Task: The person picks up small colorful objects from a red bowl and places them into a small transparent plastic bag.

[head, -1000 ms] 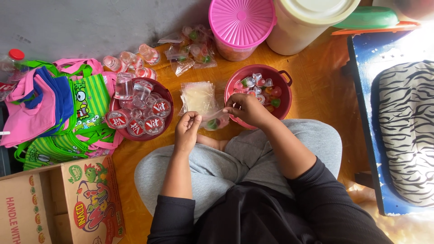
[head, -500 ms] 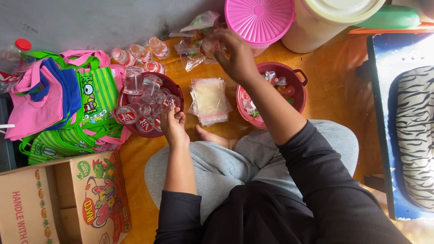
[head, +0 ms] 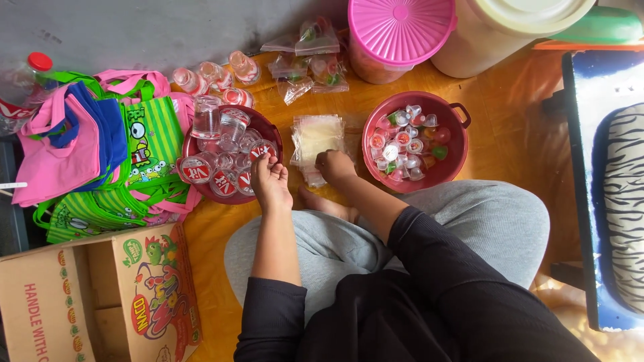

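Observation:
My left hand (head: 270, 179) reaches into a maroon bowl (head: 194, 144) full of clear sealed cups with red-and-white lids, and its fingertips pinch one cup (head: 262, 150) at the bowl's near right side. My right hand (head: 333, 165) rests curled on the near edge of a stack of clear plastic bags (head: 316, 136) lying between the two bowls, with its fingers closed on the top bag. To the right stands a second maroon bowl (head: 458, 161) holding several small coloured jelly cups (head: 404, 141).
Filled clear bags (head: 310, 59) and loose cups (head: 215, 74) lie at the back. Behind the bowls stand a pink-lidded tub (head: 400, 30) and a cream container (head: 500, 33). At left are cloth bags (head: 100, 151), a cardboard box (head: 100, 302) and a bottle (head: 27, 77). A zebra-print cushion (head: 627, 201) lies at right.
My right hand went from the jelly-cup bowl to the filled bags at the back, then came down onto the bag stack. My left hand moved from the bags to the sealed-cup bowl.

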